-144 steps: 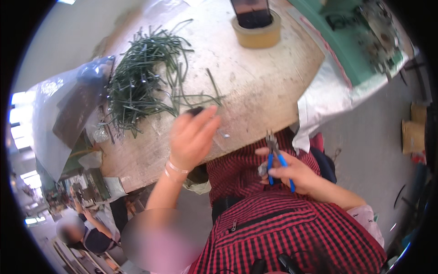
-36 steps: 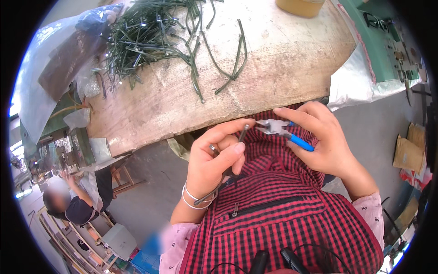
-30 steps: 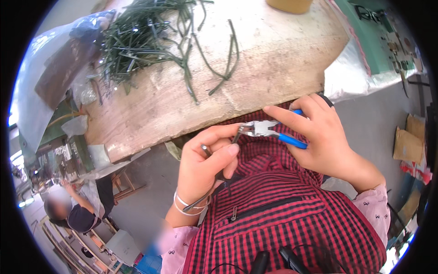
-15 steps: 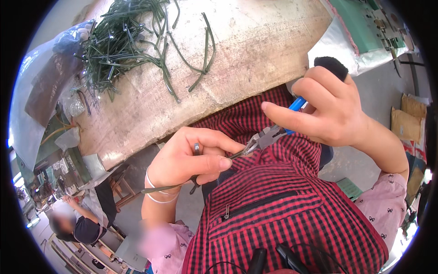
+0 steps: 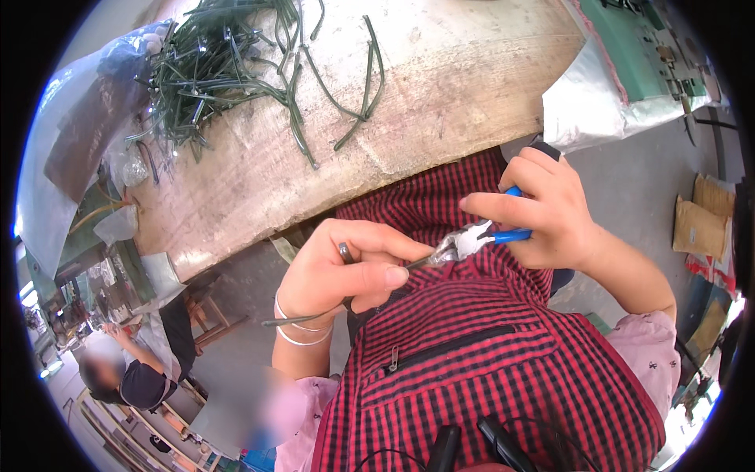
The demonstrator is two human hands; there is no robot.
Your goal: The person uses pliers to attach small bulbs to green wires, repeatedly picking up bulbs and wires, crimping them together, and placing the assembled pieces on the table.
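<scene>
My left hand (image 5: pixel 346 271) pinches a thin dark green wire (image 5: pixel 295 318) whose free end sticks out below my wrist. My right hand (image 5: pixel 546 208) grips blue-handled pliers (image 5: pixel 476 238), and their metal jaws bite the wire's tip just beyond my left thumb. Both hands are held over my lap, above a red and black checked apron (image 5: pixel 487 370), just in front of the wooden table's edge (image 5: pixel 259 228). A heap of similar green wires (image 5: pixel 212 67) lies on the table at the far left, with two loose pieces (image 5: pixel 358 86) beside it.
A clear plastic bag (image 5: pixel 71 149) hangs off the table's left end. A silver sheet and a green mat with small metal parts (image 5: pixel 629 63) cover the right end. Another person (image 5: pixel 130 377) sits at lower left. Brown paper packages (image 5: pixel 696 228) lie on the floor at right.
My left hand left the wire heap on the table and came down to my lap with one wire. My right hand raised the pliers and closed them on the wire's tip.
</scene>
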